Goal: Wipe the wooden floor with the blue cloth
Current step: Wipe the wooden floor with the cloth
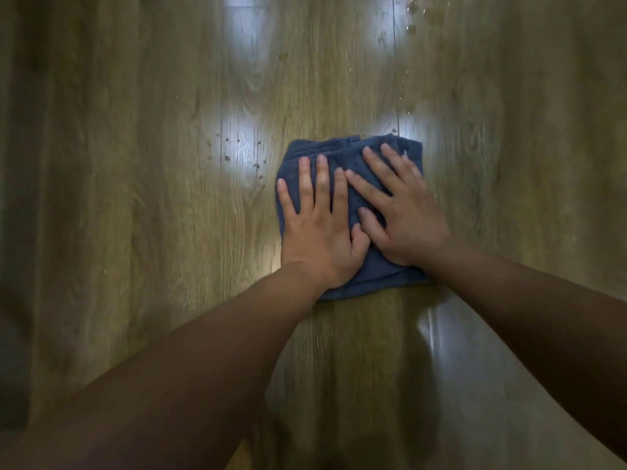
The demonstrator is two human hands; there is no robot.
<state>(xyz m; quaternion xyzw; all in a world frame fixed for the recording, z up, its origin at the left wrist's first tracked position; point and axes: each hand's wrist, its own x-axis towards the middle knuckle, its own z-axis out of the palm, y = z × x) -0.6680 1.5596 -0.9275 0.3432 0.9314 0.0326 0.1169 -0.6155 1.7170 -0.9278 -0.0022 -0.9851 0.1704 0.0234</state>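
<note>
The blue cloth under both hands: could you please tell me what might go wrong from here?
1. The folded blue cloth lies right of the small water droplets on the wooden plank floor; a straight forward push may miss them, and also the far droplets at top right.
2. The left hand and right hand press flat with straight fingers, gripping nothing, so the cloth could bunch or slip out.

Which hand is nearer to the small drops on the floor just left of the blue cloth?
Left. The left hand presses the left part of the blue cloth, beside the small drops; the right hand presses its right part, farther away.
</note>
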